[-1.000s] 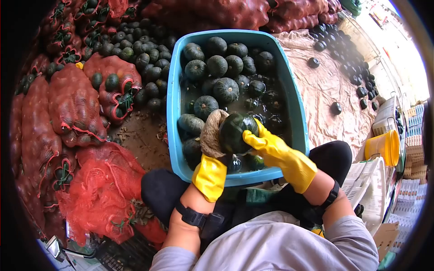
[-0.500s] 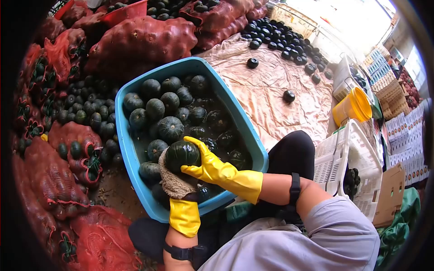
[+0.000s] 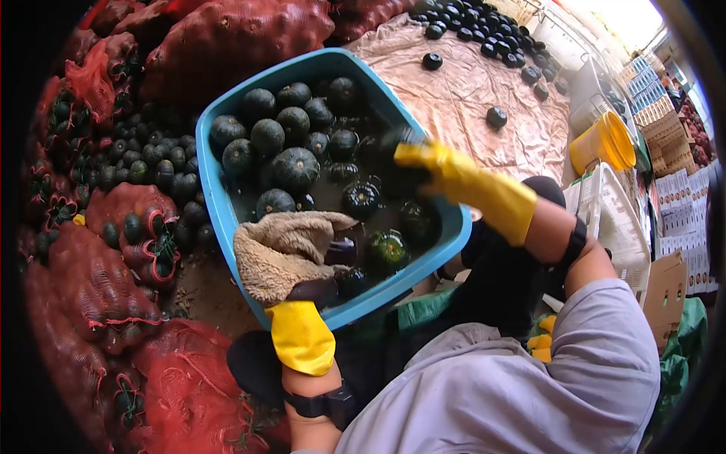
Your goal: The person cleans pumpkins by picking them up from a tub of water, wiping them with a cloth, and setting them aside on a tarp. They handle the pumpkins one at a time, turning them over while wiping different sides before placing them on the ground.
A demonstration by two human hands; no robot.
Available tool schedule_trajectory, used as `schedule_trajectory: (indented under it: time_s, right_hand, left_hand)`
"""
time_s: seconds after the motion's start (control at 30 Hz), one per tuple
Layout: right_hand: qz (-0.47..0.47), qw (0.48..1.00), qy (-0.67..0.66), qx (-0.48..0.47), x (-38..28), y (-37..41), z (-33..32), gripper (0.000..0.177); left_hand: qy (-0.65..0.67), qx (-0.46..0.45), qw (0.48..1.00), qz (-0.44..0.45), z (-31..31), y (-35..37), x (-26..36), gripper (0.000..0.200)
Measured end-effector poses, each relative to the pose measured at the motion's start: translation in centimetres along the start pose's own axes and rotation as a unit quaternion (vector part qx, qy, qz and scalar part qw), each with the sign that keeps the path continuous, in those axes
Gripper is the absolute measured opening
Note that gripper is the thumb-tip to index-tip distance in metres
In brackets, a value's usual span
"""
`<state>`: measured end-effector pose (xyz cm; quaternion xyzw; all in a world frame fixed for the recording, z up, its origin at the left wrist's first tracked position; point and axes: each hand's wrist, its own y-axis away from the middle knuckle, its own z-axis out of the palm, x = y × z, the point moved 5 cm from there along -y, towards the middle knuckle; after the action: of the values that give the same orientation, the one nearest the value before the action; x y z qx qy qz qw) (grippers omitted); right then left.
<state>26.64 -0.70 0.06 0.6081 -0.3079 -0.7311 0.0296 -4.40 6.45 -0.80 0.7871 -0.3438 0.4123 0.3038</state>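
A blue tub (image 3: 210, 204) holds dark water and many dark green squashes (image 3: 295, 169). At its near left edge, a tan cloth (image 3: 276, 246) covers most of my left hand (image 3: 310, 291); a dark, shiny part shows beside the cloth, above a yellow cuff. My right hand (image 3: 446, 178), in a yellow glove, is over the tub's right side, smeared by motion. A blurred dark squash (image 3: 404, 163) is under its fingers. Another squash with a green and orange patch (image 3: 387, 252) sits in the water between the hands.
Red mesh sacks (image 3: 98, 272) and loose squashes (image 3: 162, 170) lie on the left. Beyond the tub, a pinkish sheet (image 3: 461, 91) bears dark squashes (image 3: 496, 117). At right stand a yellow bucket (image 3: 603, 144), a white crate (image 3: 620, 219) and a cardboard piece (image 3: 665, 291).
My right hand has moved right, away from the cloth, with the squash. The cloth now lies spread over my left hand, where the squash was. The view has tilted slightly down.
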Motion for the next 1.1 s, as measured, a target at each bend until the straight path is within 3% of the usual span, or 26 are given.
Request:
schedule_trajectory:
  time_s: [0.03,0.1,0.17,0.2,0.23,0.27,0.3,0.33,0.37,0.4,0.47,0.53,0.63,0.7,0.73,0.8,0.87,0.9,0.93,0.97,1.0,1.03,1.07,1.1]
  right_hand:
    - [-0.107,0.984,-0.138,0.03,-2.0,-3.0,-3.4,0.063]
    - [-0.286,0.899,-0.329,0.034,-5.6,-6.6,-8.0,0.054]
    - [-0.356,0.911,-0.189,-0.091,-4.4,-6.7,-6.4,0.045]
    - [-0.396,0.867,0.267,-0.143,-2.4,-5.0,-2.4,0.044]
    - [-0.507,0.606,0.591,-0.163,0.3,-2.7,1.0,0.045]
    - [-0.285,0.702,0.607,-0.239,3.0,-1.6,4.2,0.066]
    - [-0.055,0.743,0.62,-0.245,5.9,0.2,6.8,0.088]
    - [-0.08,0.618,0.739,-0.257,10.4,-0.3,7.9,0.092]
    - [-0.067,0.54,0.81,-0.22,10.9,0.3,9.7,0.1]
    - [-0.117,0.576,0.782,-0.207,13.7,-2.1,9.8,0.097]
    - [-0.078,0.653,0.71,-0.251,12.4,-3.1,11.6,0.086]
    - [-0.102,0.674,0.705,-0.195,14.5,-4.3,11.4,0.07]
    - [-0.097,0.695,0.698,-0.144,19.1,-6.8,11.5,0.068]
    - [-0.095,0.771,0.602,-0.184,15.8,-6.0,10.0,0.073]
    - [-0.072,0.814,0.509,-0.27,13.9,-5.9,8.7,0.079]
    - [0.099,0.944,0.246,-0.197,8.3,-1.5,8.6,0.088]
    - [-0.092,0.958,0.14,-0.232,6.0,0.0,8.9,0.092]
    - [-0.125,0.949,0.136,-0.256,6.3,0.8,9.6,0.092]
    - [-0.424,0.807,0.371,-0.176,4.0,3.1,11.5,0.083]
    - [-0.442,0.816,0.346,-0.138,3.7,2.6,11.7,0.076]
    - [-0.454,0.826,0.318,-0.102,3.6,2.1,11.9,0.07]
    - [-0.454,0.843,0.287,0.022,4.2,0.3,11.6,0.058]
    - [-0.331,0.922,0.184,0.08,5.9,-3.6,10.4,0.054]
    - [-0.226,0.967,0.1,0.059,5.7,-3.1,10.6,0.053]
  left_hand:
    - [-0.169,0.009,0.984,0.047,-0.5,0.3,0.9,0.064]
    - [-0.308,0.049,0.946,0.092,-0.8,-0.3,1.5,0.066]
    - [-0.378,0.106,0.913,0.11,-1.0,-1.7,1.3,0.069]
    - [-0.4,0.128,0.9,0.118,-1.0,-2.3,1.5,0.071]
    - [-0.417,0.137,0.89,0.12,-0.8,-2.6,1.7,0.072]
    - [-0.434,0.139,0.883,0.117,-0.7,-2.9,1.9,0.074]
    - [-0.452,0.135,0.875,0.109,-0.5,-3.2,2.2,0.076]
    - [-0.478,0.119,0.864,0.102,-0.1,-3.4,2.5,0.075]
    - [-0.503,0.102,0.853,0.095,0.4,-3.5,2.9,0.075]
    - [-0.479,0.122,0.862,0.11,0.7,-3.9,-0.4,0.074]
    - [-0.612,-0.006,0.791,-0.015,1.6,-4.9,-1.2,0.076]
    - [-0.646,-0.078,0.759,0.001,0.9,-5.5,2.5,0.078]
    - [-0.579,0.033,0.807,0.114,1.7,-6.0,-0.2,0.073]
    - [-0.546,0.076,0.821,0.148,1.5,-5.6,-1.3,0.058]
    - [-0.565,0.058,0.813,0.129,2.1,-6.5,-2.0,0.045]
    - [-0.612,0.0,0.788,0.069,2.2,-8.3,-2.3,0.022]
    - [-0.66,-0.054,0.749,0.009,2.1,-8.9,-0.5,0.016]
    - [-0.513,0.067,0.85,0.101,1.0,-8.2,1.5,0.018]
    - [-0.288,0.175,0.934,0.117,0.8,-6.9,2.5,0.02]
    - [-0.043,0.268,0.944,0.186,0.7,-5.3,3.4,0.022]
    - [0.265,0.319,0.893,0.173,3.1,-4.8,3.3,0.028]
    - [-0.052,0.312,0.937,0.151,5.6,-5.2,3.3,0.029]
    - [-0.16,0.255,0.944,0.138,6.5,-5.5,3.4,0.031]
    - [-0.27,0.197,0.932,0.137,7.5,-5.7,3.5,0.034]
